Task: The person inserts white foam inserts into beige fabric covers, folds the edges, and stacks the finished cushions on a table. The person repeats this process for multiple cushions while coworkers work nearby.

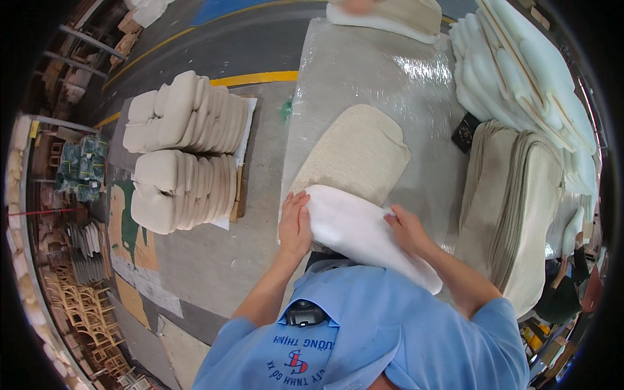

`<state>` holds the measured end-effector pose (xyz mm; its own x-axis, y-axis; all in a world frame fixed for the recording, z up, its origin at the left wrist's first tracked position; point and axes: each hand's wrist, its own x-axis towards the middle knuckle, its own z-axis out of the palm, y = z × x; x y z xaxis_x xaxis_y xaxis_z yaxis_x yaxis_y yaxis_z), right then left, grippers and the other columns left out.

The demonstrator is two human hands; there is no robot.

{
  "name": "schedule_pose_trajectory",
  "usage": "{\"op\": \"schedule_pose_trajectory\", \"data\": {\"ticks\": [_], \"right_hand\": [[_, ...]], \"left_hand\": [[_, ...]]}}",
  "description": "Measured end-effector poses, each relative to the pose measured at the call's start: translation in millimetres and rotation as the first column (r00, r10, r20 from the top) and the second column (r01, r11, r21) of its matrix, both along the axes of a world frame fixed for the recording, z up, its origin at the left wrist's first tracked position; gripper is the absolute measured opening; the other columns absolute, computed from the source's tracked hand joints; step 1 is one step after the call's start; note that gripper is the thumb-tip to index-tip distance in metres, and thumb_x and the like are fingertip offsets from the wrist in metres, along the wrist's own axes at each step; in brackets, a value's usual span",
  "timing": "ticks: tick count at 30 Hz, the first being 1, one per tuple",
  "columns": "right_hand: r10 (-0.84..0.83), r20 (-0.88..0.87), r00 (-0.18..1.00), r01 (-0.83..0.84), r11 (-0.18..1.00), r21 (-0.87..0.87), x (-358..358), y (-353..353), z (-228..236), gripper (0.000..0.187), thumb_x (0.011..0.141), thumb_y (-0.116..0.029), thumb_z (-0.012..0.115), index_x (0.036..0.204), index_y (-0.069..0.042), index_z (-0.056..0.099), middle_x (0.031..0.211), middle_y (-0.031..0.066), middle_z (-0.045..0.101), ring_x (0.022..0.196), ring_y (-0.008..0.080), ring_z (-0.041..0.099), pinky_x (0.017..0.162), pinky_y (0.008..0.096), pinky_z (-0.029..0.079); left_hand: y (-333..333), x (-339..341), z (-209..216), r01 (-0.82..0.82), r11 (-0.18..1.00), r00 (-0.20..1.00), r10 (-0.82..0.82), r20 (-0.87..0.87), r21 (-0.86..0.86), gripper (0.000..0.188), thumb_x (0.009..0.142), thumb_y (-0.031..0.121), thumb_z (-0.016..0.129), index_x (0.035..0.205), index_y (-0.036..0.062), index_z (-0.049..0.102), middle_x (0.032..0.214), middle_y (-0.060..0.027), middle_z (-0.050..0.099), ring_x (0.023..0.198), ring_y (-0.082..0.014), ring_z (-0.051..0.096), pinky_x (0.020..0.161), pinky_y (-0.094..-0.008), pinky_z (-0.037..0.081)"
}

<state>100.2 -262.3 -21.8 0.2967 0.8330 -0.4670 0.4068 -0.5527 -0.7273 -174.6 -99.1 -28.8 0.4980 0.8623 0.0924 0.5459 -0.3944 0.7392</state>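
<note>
A white foam pad (354, 222) lies at the table's near edge, against my body. Its far side overlaps a beige fabric cushion cover (357, 153) with a rounded far end, lying flat on the table. My left hand (297, 224) is closed at the pad's left end, fingers together along the edge. At the pad's far right side, my right hand (406, 227) grips the edge with bent fingers. The underside of the pad and part of the cover beneath it are hidden.
The table (370, 71) has a shiny plastic covering. Folded beige covers (510, 195) and white foam pads (520, 71) are stacked on the right. Finished-looking beige cushions (185, 149) stand in two piles at left. Another cushion piece (396, 16) lies at the far edge, with a blurred hand.
</note>
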Motion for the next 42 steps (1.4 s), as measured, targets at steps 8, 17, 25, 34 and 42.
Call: {"op": "schedule_pose_trajectory", "data": {"ticks": [8, 17, 25, 34, 42], "right_hand": [[0.326, 0.035, 0.945, -0.328, 0.939, 0.106, -74, 128, 34, 0.047, 0.109, -0.048, 0.055, 0.109, -0.003, 0.069, 0.104, 0.0271, 0.075, 0.098, 0.0479, 0.071, 0.089, 0.0532, 0.054], [0.307, 0.083, 0.948, -0.304, 0.951, -0.053, -56, 125, 4, 0.035, 0.108, -0.041, 0.060, 0.108, -0.006, 0.066, 0.098, 0.0238, 0.075, 0.096, 0.0461, 0.072, 0.086, 0.0557, 0.055], [0.357, 0.210, 0.910, -0.367, 0.930, 0.011, -53, 107, -16, 0.029, 0.108, -0.034, 0.061, 0.105, -0.005, 0.065, 0.092, 0.0251, 0.074, 0.092, 0.0469, 0.072, 0.084, 0.0574, 0.053], [0.250, 0.028, 0.968, -0.250, 0.968, 0.009, -84, 167, -8, 0.045, 0.109, -0.042, 0.054, 0.115, -0.002, 0.073, 0.111, 0.0270, 0.076, 0.108, 0.0469, 0.071, 0.096, 0.0550, 0.053], [0.390, 0.177, 0.904, -0.371, 0.920, -0.128, -92, 157, -10, 0.043, 0.108, -0.037, 0.051, 0.113, -0.003, 0.077, 0.112, 0.0254, 0.077, 0.110, 0.0436, 0.073, 0.098, 0.0543, 0.055]], "left_hand": [[6, 12, -7, -0.004, 1.000, 0.998, 0.004, 0.061, 0.006, 0.039, 0.108, 0.016, 0.046, 0.134, -0.0051, 0.067, 0.144, -0.0246, 0.064, 0.144, -0.0515, 0.048, 0.126, -0.0563, 0.032], [-2, 5, -10, -0.003, 0.998, 0.990, 0.012, 0.140, -0.067, 0.048, 0.109, 0.016, 0.042, 0.146, -0.0099, 0.058, 0.150, -0.0294, 0.058, 0.147, -0.0531, 0.044, 0.128, -0.0553, 0.029], [1, 1, -6, 0.021, 0.976, 0.976, 0.027, 0.214, -0.217, 0.052, 0.113, 0.021, 0.036, 0.152, -0.0092, 0.054, 0.158, -0.0265, 0.054, 0.153, -0.0430, 0.042, 0.129, -0.0490, 0.028], [12, -3, -28, 0.035, 0.577, 0.766, 0.509, 0.393, -0.816, 0.054, 0.112, 0.021, 0.040, 0.155, -0.0100, 0.050, 0.169, -0.0222, 0.042, 0.160, -0.0305, 0.034, 0.130, -0.0379, 0.025], [16, 1, -29, 0.004, 0.637, 0.834, 0.424, 0.354, -0.771, 0.046, 0.107, 0.012, 0.044, 0.143, -0.0075, 0.065, 0.173, -0.0198, 0.037, 0.162, -0.0292, 0.031, 0.131, -0.0381, 0.024]]}}
